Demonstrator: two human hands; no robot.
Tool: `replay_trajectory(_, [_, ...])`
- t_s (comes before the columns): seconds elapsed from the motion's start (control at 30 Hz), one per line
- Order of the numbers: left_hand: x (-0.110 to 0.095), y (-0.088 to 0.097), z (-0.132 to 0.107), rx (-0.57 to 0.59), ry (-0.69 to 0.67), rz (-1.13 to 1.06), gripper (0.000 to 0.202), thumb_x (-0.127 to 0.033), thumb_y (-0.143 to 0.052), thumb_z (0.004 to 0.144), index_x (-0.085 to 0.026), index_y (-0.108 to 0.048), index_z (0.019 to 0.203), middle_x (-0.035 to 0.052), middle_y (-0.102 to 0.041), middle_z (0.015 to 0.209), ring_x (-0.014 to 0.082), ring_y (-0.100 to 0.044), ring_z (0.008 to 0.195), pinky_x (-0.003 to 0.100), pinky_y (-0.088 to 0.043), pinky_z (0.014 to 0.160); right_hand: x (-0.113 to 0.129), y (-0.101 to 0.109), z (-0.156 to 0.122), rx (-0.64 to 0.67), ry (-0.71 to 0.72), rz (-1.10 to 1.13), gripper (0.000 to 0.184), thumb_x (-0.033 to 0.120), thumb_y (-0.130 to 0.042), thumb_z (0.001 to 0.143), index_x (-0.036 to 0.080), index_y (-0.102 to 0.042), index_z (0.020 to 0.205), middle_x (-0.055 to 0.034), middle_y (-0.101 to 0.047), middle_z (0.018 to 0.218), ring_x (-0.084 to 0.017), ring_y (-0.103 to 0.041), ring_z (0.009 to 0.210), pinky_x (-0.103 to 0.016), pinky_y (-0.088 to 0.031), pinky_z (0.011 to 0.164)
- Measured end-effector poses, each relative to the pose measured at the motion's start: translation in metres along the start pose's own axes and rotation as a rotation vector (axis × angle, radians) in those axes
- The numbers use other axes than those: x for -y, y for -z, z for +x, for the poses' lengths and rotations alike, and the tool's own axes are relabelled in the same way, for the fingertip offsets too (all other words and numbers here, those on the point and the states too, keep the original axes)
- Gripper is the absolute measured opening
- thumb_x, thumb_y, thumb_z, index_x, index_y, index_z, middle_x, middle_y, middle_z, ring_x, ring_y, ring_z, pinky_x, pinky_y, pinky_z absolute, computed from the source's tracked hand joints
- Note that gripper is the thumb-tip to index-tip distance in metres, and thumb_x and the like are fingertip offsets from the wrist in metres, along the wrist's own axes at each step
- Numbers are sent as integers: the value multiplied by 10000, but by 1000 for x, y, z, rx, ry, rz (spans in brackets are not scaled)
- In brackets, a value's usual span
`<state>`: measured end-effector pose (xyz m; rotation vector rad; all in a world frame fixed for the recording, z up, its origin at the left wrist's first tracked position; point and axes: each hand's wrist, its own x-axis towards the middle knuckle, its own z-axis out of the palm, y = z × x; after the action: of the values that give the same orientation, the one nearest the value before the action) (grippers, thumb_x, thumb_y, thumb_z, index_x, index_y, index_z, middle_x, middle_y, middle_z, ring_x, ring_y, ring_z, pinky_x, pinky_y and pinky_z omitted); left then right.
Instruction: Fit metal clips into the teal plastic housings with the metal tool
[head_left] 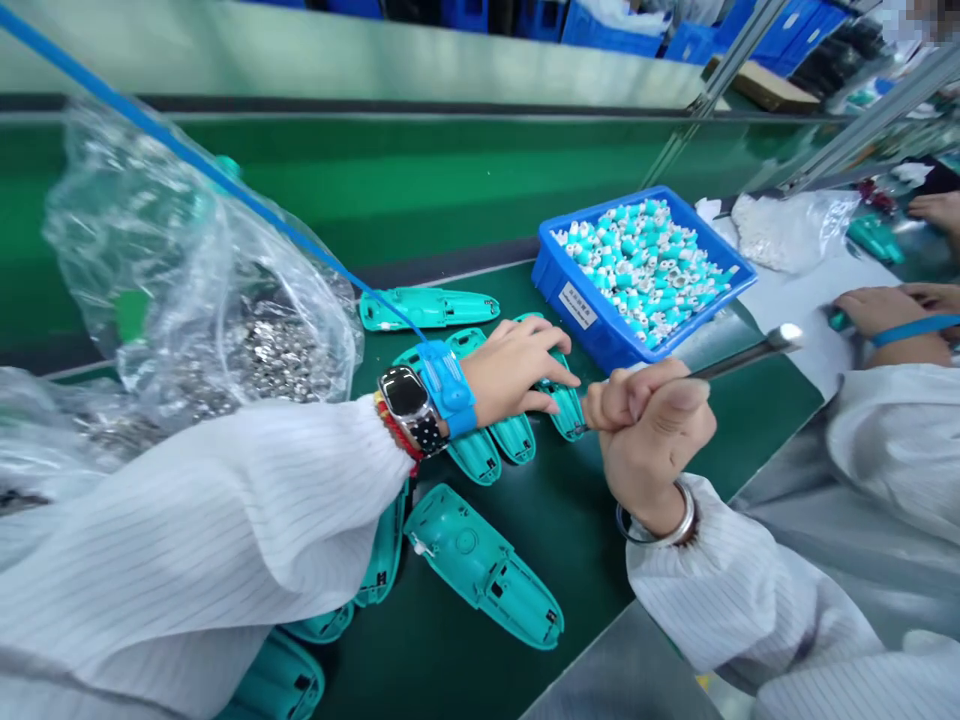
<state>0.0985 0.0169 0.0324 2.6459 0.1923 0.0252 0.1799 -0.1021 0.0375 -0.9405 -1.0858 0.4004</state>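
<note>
My left hand (514,370) reaches over several teal plastic shells, its fingers spread and slightly bent. The thumb and fingertips lie over one shell (566,412); whether they press on it I cannot tell. Closed in a fist, my right hand (651,425) grips a slim metal rod-shaped tool (739,355). The tool's rounded end points up to the right, and its thin other end comes out by the same shell. Nearer to me a larger teal shell (484,570) lies with its hollow inside upward. Another shell (427,308) rests behind my left hand.
A blue bin (592,330) full of small white-and-teal parts stands behind my right hand. Clear plastic bags (292,350) of small metal parts lie at left. A blue cord (247,200) runs to my left wrist strap. At right, another person's hands (892,310) are at work.
</note>
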Motion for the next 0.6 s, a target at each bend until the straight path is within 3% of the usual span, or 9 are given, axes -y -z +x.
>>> replay_trajectory(0.17, [0,-6,4,-46,-28,22,367,-372,-601,787,-294,-601,1146,50,-435,1307,235,-339,1224,405,-315,980,-1,11,10,-50,7,91,349,329,-324,936,134,-321,647,52,-154,525,-7,-239,409,-130,-242,400])
replay_trajectory(0.3, [18,22,4,-167,42,101,413,-389,-550,824,-240,-552,1209,61,-450,1298,206,-360,1224,388,-302,1032,0,23,27,-91,133,114,366,327,-387,913,120,-334,615,48,-169,537,-7,-251,414,-134,-234,402])
replay_trajectory(0.4, [58,62,-2,-245,349,308,385,-351,-481,864,-214,-541,1218,83,-475,1256,240,-400,1179,415,-343,994,-5,28,32,-22,158,132,352,301,-335,929,118,-343,628,44,-177,537,-9,-247,426,-137,-232,417])
replay_trajectory(0.5, [115,99,-12,-273,926,425,424,-316,-449,867,-216,-480,1278,89,-442,1308,255,-367,1237,378,-345,1016,-12,33,30,34,104,144,339,301,-284,941,125,-348,658,42,-169,535,-18,-248,448,-144,-239,437])
replay_trajectory(0.6, [165,120,-19,-183,1150,376,556,-392,-563,790,-84,-496,1248,183,-498,1247,322,-454,1170,384,-401,957,-16,39,26,42,73,145,334,291,-259,946,127,-356,671,36,-172,548,-24,-266,464,-149,-248,446])
